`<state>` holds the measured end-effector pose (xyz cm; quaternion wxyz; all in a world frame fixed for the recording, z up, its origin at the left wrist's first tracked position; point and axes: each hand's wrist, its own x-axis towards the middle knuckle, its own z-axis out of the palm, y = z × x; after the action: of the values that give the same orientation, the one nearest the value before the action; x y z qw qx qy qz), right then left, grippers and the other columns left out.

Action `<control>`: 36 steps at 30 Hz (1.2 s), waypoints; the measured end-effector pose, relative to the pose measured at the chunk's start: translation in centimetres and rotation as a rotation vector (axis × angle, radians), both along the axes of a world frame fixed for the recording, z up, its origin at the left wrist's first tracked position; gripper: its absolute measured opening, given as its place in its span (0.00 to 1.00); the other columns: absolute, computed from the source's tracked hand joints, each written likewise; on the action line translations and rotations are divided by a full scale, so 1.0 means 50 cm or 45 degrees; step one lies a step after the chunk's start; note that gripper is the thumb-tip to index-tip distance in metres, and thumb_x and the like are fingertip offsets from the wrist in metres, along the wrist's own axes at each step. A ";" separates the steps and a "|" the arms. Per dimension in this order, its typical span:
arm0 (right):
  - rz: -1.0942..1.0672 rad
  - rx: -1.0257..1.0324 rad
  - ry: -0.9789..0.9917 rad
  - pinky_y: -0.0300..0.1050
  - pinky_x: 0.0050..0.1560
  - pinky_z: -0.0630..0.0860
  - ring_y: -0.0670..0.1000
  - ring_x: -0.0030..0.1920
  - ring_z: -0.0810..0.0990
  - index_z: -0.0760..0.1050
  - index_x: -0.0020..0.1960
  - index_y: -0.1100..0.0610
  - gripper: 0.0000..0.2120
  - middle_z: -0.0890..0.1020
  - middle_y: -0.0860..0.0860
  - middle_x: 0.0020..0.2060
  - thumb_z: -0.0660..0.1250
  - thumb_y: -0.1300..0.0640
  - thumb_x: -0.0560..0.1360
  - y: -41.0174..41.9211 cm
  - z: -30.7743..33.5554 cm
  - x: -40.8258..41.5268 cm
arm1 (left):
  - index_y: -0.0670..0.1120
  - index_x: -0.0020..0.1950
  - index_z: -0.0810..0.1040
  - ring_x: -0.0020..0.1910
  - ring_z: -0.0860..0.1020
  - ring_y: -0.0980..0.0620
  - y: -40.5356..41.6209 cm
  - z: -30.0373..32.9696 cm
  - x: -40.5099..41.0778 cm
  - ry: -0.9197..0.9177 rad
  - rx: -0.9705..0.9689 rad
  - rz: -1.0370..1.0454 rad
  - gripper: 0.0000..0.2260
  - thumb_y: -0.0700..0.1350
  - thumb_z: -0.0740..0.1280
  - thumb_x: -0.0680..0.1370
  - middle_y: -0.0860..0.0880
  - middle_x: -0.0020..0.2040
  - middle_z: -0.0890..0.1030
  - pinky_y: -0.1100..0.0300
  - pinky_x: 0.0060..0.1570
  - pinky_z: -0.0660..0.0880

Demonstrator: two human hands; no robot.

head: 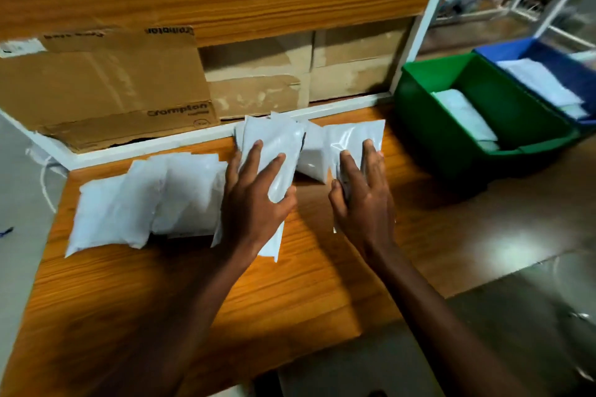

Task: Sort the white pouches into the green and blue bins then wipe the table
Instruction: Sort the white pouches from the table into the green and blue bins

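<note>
Brown cardboard box (106, 87) far left reads "Crompton". Left hand (254, 200) fingers spread, gripping glossy white plastic pouch (277, 151); right hand (364, 200) likewise clasps second white pouch (354, 138).

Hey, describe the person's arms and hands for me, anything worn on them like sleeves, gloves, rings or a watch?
Both forearms are bare as far as the frame shows, with no sleeves in view. The left hand and right hand wear no gloves, and no watch, bracelet or ring is visible. The picture is slightly blurred, so fine details cannot be made out.
</note>
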<state>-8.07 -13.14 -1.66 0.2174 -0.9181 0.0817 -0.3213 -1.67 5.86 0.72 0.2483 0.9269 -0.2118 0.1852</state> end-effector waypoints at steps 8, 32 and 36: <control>-0.255 0.011 0.011 0.58 0.71 0.67 0.64 0.78 0.59 0.70 0.75 0.54 0.25 0.61 0.60 0.79 0.60 0.47 0.80 -0.295 0.001 -0.236 | 0.54 0.72 0.74 0.75 0.62 0.39 -0.377 0.022 -0.151 -0.006 -0.041 -0.246 0.27 0.61 0.65 0.75 0.47 0.77 0.66 0.38 0.69 0.64; 0.039 -0.032 0.032 0.61 0.72 0.65 0.67 0.76 0.61 0.71 0.74 0.55 0.25 0.61 0.62 0.78 0.64 0.51 0.77 -0.789 0.111 0.074 | 0.51 0.70 0.76 0.71 0.66 0.34 -0.828 0.103 0.052 0.067 -0.207 0.182 0.28 0.59 0.66 0.71 0.45 0.76 0.68 0.41 0.70 0.64; 0.158 0.077 0.280 0.59 0.71 0.66 0.64 0.77 0.58 0.67 0.76 0.51 0.27 0.57 0.58 0.80 0.63 0.50 0.78 -0.775 0.107 0.177 | 0.50 0.70 0.76 0.69 0.68 0.33 -0.813 0.083 0.080 0.041 -0.144 0.310 0.30 0.62 0.62 0.71 0.43 0.75 0.69 0.43 0.69 0.64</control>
<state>0.79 -51.91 3.69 0.2540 -0.9441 0.0578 -0.2019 2.33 -34.80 4.85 0.2793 0.9331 -0.0830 0.2107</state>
